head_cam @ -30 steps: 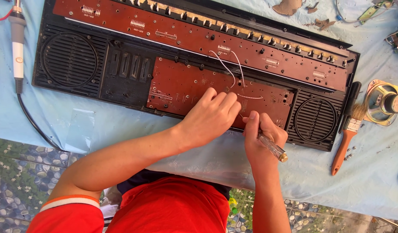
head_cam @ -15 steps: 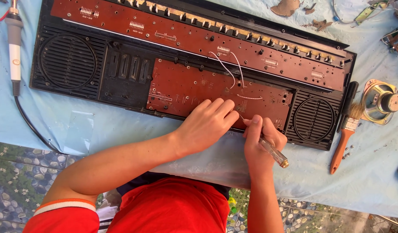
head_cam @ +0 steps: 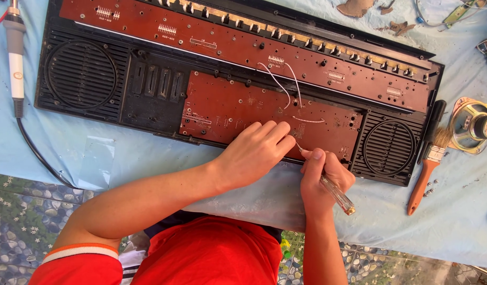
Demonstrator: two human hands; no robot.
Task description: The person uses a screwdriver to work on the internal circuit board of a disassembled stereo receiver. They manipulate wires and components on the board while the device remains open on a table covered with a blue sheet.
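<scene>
**Back cover off, screwdriver tip working at the lower board's edge**

I look straight down on an opened stereo chassis [head_cam: 148, 100] lying flat on the blue-covered surface [head_cam: 465, 227]. Its back is already off: two reddish-brown circuit boards sit bare, the long upper board [head_cam: 243, 45] toward 12 o'clock and the smaller lower board [head_cam: 227, 108] beneath it, with a round speaker grille at each end. Thin white wires [head_cam: 286, 84] loop between the boards.

My left hand [head_cam: 251, 153] rests on the lower board's near edge, fingers [head_cam: 275, 132] pressed together and laid flat, holding nothing, only steadying. My right hand [head_cam: 322, 177] sits just at 4 o'clock of it, fingers curled and pinching a clear-handled screwdriver [head_cam: 336, 192]; its tip points to 11 o'clock and meets the board's lower edge, touching or nearly so, I cannot tell which.

A few tiny loose screws [head_cam: 431, 187] lie at 3 o'clock beside an orange-handled paintbrush [head_cam: 425, 171], and a loose speaker cone [head_cam: 473, 125] rests just beyond it. A soldering iron [head_cam: 15, 58] lies at 9 o'clock, its cable trailing off the surface.

I judge the opening-up largely done, and some fasteners out; the lower board still lies in the chassis with its wires attached, so freeing it remains
</scene>
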